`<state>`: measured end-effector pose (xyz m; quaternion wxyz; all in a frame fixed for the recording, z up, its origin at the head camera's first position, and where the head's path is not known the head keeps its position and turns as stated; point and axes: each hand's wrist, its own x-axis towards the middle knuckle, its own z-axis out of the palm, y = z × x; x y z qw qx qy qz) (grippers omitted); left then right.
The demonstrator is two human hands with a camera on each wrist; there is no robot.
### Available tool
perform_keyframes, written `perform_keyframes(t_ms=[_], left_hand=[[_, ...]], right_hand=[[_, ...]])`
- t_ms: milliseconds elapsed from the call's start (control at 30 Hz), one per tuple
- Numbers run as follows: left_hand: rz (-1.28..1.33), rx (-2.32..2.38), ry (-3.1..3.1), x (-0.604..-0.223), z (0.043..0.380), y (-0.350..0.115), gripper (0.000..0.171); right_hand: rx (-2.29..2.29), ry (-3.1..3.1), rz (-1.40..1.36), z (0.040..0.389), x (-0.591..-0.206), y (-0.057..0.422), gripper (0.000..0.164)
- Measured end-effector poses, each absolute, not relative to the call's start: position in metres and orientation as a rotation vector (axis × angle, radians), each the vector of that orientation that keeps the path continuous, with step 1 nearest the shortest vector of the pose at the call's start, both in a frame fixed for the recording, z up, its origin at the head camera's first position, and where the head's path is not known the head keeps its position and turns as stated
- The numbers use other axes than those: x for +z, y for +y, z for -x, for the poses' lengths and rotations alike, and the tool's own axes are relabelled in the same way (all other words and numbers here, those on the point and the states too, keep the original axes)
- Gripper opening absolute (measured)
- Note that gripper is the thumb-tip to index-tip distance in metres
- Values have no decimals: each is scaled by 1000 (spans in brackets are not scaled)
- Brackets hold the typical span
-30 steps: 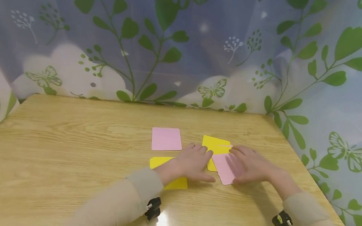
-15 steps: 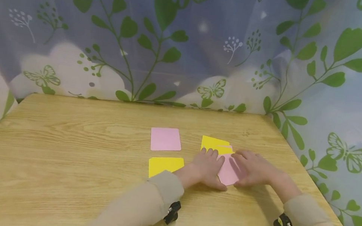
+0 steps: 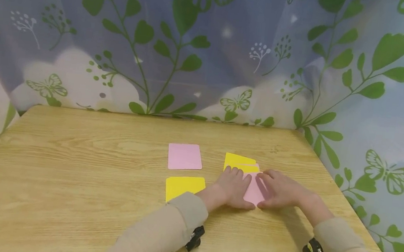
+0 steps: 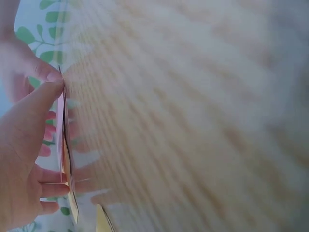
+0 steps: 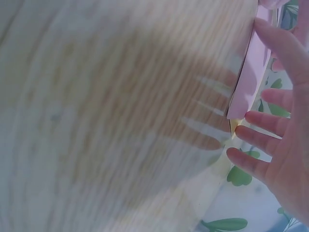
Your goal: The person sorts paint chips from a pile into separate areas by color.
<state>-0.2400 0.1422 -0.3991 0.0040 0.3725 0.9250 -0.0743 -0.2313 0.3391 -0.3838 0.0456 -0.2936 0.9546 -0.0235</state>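
A loose pile of square cards lies on the table between my hands: a pink card (image 3: 252, 191) in front and a yellow card (image 3: 237, 159) fanned out behind, with a sliver of pink between. My left hand (image 3: 232, 188) touches the pile's left side, covering part of it. At the right edge, my right hand (image 3: 281, 190) rests against the pink card. Both thumbs meet near its front corner, as the left wrist view also shows. In the right wrist view, the fingers (image 5: 263, 123) are nearly straight along the edge of the pink card (image 5: 251, 77).
A separate pink card (image 3: 184, 156) lies flat at the back left of the pile. In front of it is a yellow card (image 3: 184, 187), partly hidden by my left sleeve. The wooden table (image 3: 79, 170) ends at a leaf-patterned curtain (image 3: 120, 48).
My left hand has moved right and slightly forward, from beside the pile onto its left edge. The right hand stays by the pink card, and the left yellow card is partly uncovered.
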Motion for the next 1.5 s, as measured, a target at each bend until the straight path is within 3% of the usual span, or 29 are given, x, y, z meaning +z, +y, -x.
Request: perform_keyframes(t_ms=[533, 767, 1500], left_hand=[[-1089, -282, 2884, -399, 242, 141, 89], [-1087, -260, 2900, -398, 244, 140, 84], [-1187, -143, 2840, -397, 257, 136, 82]], right_hand=[[-1, 2947, 948, 233, -386, 337, 69], [33, 2958, 924, 233, -384, 335, 65], [-103, 2932, 892, 237, -385, 339, 77]])
